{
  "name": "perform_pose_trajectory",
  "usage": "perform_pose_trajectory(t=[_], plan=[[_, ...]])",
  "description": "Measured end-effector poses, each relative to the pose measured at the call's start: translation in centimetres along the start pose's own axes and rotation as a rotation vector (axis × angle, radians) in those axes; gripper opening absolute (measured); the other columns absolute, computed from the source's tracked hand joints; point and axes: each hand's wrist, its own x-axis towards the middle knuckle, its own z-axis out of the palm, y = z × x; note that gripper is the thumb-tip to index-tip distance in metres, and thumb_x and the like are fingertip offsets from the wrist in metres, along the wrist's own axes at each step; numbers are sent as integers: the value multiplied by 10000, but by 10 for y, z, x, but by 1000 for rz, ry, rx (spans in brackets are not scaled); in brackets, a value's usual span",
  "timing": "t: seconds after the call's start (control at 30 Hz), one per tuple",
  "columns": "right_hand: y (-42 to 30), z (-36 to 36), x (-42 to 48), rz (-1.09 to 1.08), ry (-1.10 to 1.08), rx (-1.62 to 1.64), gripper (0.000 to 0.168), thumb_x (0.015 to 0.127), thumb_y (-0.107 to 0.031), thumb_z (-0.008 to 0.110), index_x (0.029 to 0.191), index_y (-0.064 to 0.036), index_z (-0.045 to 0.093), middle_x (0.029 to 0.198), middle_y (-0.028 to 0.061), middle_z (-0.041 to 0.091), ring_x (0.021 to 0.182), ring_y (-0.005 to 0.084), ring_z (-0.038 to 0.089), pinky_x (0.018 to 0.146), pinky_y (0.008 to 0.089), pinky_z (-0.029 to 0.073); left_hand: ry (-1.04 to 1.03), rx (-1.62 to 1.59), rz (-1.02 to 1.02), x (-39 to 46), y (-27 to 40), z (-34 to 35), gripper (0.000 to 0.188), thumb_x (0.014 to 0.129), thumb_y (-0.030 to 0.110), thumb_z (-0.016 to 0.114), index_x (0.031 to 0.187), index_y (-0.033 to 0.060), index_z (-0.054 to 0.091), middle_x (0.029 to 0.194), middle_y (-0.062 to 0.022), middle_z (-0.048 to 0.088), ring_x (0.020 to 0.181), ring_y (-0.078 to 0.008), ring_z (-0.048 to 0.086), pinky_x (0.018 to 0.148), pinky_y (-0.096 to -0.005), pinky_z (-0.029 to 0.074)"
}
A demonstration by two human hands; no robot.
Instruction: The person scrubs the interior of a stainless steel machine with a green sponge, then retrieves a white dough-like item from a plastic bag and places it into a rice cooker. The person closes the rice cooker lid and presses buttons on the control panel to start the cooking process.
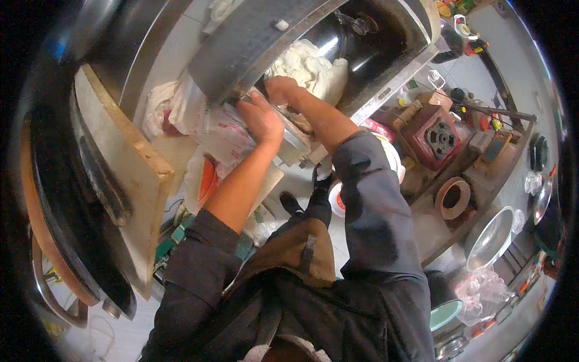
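Observation:
A large lump of pale dough [301, 68] lies in the metal tub of what looks like a dough mixer [384, 92]. My right hand [285, 92] reaches over the tub's near rim, its fingers curled into the dough's near left edge; the fingertips are hidden. At the left corner of that rim, my left hand [262, 118] rests on the metal by a small dark fitting, thumb raised; what its fingers do there is not clear. Below the left hand hangs crumpled clear plastic sheeting [226, 135] with red print.
A thick board [122, 131] stands on edge at my left. To the right, a red box with a round grille [436, 135], a ring-shaped roll [452, 199] and a metal basin [491, 237] crowd a bench. A white bucket [393, 156] stands beside my right forearm.

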Motion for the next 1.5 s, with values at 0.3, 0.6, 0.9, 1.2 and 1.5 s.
perform_pose_trajectory(t=[0.3, 0.6, 0.9, 1.2, 1.5], plan=[[59, 20, -26, 104, 171, 274, 316, 809, -308, 670, 937, -29, 745, 976, 211, 716, 947, 378, 688, 845, 448, 540, 5, 6, -37, -2, 8, 5, 520, 1039, 353, 399, 1076, -161, 476, 1156, -384, 492, 1085, -508, 502, 970, -535, 362], [38, 18, -46, 73, 85, 67, 332, 732, -331, 732, 789, -5, 749, 773, 203, 708, 795, 354, 711, 758, 401, 562, 52, 2, -3, 3, 2, 5, 533, 1022, 341, 414, 1089, -185, 471, 1136, -385, 507, 1080, -503, 504, 971, -532, 367], [53, 14, -50, 375, 63, 603, 225, 761, -184, 671, 592, -38, 699, 613, 92, 701, 510, 167, 674, 582, 285, 556, 84, 23, 24, 7, -10, 10, 496, 1023, 322, 412, 1043, -169, 480, 1107, -376, 507, 1057, -491, 506, 943, -527, 376], [41, 7, -59, -24, 38, 293, 249, 727, -239, 658, 772, -4, 727, 818, 194, 708, 759, 313, 690, 687, 401, 546, 56, 46, 19, 6, -9, 4, 492, 1009, 301, 442, 1099, -182, 466, 1119, -369, 503, 1081, -496, 496, 968, -536, 371], [22, 22, -72, -152, 174, -145, 205, 769, -171, 649, 873, -3, 703, 963, 212, 708, 936, 381, 689, 817, 432, 557, 53, 42, -17, 8, -14, 9, 484, 1009, 303, 440, 1091, -172, 476, 1127, -368, 501, 1084, -494, 497, 972, -542, 369]])
